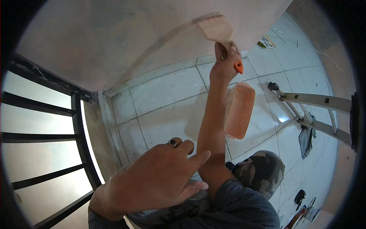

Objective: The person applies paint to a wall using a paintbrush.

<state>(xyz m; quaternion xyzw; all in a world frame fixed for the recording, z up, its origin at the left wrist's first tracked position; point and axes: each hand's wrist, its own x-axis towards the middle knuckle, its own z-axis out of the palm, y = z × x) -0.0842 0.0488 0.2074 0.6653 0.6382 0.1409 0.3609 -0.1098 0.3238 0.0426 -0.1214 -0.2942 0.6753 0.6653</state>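
My right hand [227,61] reaches out to the wall and grips a wide paintbrush [218,28]. The brush head is coated in a pale pinkish tone, and the orange tip of its handle sticks out below my fist. Its bristle edge lies at or very close to the plastered wall [137,34]; actual contact is hard to judge. A long shadow trails from it. Closer to me, my left hand [157,177], with a ring on one finger, hovers with thumb and fingers apart and nothing visible in it. Under my right forearm stands an orange-pink rectangular plastic tub [241,111] on the floor.
White tiles [171,108] cover the floor. A window with black metal bars [40,137] is at the left. At the right, an aluminium ladder [314,103] stands near a dark plastic bag [306,141]. My camouflage-clad knee [260,171] is bent below the tub. Printed paper [266,42] lies farther off.
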